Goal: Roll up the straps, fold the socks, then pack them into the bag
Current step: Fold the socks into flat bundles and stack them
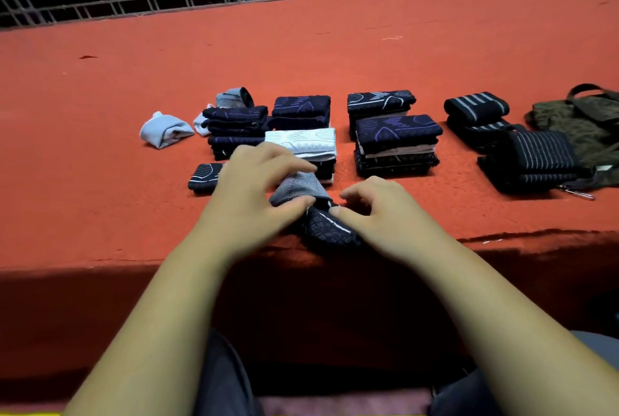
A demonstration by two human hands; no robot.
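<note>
Dark patterned sock (323, 228) at near edge of red table (100, 114). Left hand (254, 187) grips its grey cuff end; right hand (378, 211) pinches the dark part. Folded sock stacks (397, 135) behind, rolled striped straps (475, 105) and olive bag (582, 117) to the right.

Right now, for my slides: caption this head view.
Left hand and right hand pinch a dark patterned sock on the red-covered table, folded sock stacks and olive fabric bag beyond.
</note>
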